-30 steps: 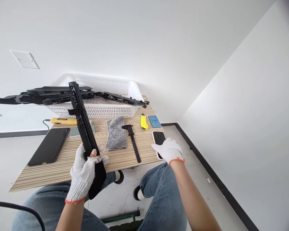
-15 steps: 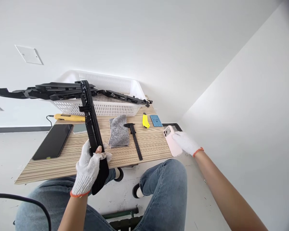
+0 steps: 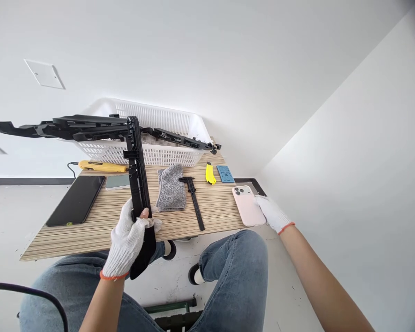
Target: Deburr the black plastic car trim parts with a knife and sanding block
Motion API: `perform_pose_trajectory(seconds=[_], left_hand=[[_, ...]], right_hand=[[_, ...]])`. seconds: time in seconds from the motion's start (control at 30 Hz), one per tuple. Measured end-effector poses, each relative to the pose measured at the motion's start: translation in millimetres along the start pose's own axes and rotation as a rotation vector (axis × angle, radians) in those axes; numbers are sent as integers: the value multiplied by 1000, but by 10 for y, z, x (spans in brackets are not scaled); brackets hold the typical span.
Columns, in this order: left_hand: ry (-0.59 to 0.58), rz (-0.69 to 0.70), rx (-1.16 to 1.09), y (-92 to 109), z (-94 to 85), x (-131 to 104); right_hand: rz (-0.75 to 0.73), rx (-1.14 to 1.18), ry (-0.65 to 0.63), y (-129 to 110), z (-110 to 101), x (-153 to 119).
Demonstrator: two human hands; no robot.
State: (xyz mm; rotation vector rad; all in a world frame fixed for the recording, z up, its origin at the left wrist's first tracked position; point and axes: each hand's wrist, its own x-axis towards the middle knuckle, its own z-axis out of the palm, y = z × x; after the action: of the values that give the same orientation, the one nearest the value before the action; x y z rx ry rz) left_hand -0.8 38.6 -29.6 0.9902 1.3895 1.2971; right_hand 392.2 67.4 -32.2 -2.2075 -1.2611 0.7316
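Observation:
A long black plastic trim piece (image 3: 140, 184) stands nearly upright in my gloved left hand (image 3: 127, 237), the fingers wrapped round its lower part. Its top end overlaps the basket in view. At the table's right edge, my gloved right hand (image 3: 274, 214) grips the side of a smartphone in a pink case (image 3: 248, 207). The phone's camera side faces up, and much of it extends past the table edge. Some right-hand fingertips are hidden at the phone's side. Between my hands lie a folded grey cloth (image 3: 173, 189) and a black caliper (image 3: 194, 203).
A white plastic basket (image 3: 169, 154) at the back holds several black trim pieces (image 3: 86, 128). On the striped wooden table (image 3: 90, 240) are a yellow corded tool (image 3: 102, 166), a black tablet-like slab (image 3: 76, 200), a greenish flat piece (image 3: 117, 181), a yellow utility knife (image 3: 210, 174) and a blue card (image 3: 225, 174).
My right hand has shifted from over the phone to its right side, uncovering more of the case. The phone has turned slightly. The trim piece's top has swung right in my left hand.

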Motion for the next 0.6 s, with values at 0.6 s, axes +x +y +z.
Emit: perform_pose_trajectory(seconds=[0.6], left_hand=[[14, -22, 15, 66, 15, -21]], right_hand=[[53, -596, -61, -499, 256, -392]])
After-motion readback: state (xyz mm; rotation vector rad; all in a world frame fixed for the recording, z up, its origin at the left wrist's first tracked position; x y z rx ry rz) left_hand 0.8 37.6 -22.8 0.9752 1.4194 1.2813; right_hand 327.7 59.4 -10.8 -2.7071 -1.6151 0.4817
